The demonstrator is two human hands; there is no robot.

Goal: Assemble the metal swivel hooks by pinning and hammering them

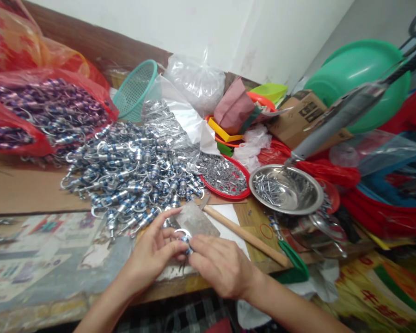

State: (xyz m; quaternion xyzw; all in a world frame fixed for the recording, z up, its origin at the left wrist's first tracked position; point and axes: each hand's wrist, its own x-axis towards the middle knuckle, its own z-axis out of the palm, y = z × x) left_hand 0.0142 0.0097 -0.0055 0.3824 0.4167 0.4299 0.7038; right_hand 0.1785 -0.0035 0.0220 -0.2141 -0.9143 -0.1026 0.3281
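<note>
My left hand [159, 249] and my right hand [222, 263] meet at the table's front edge. Between their fingertips is a small silver-and-blue metal fitting [186, 239] with a curved hook; fingers hide much of it. Just beyond lies a flat metal plate [198, 220]. A hammer [246, 236] with a wooden handle rests to the right of it, its head partly hidden behind the plate. Similar hooked fittings form a large pile [135, 171] behind my left hand. A red dish [244, 190] carries many tiny metal pieces, and a steel bowl [303, 194] contains thin metal pins.
At the back left a red plastic bag [41, 147] bulges with purplish fittings. A teal basket [133, 92] leans by the wall. On the right are a cardboard box [300, 115], a green basin [360, 78] and a grey-handled bar [339, 120] slanting above the bowl.
</note>
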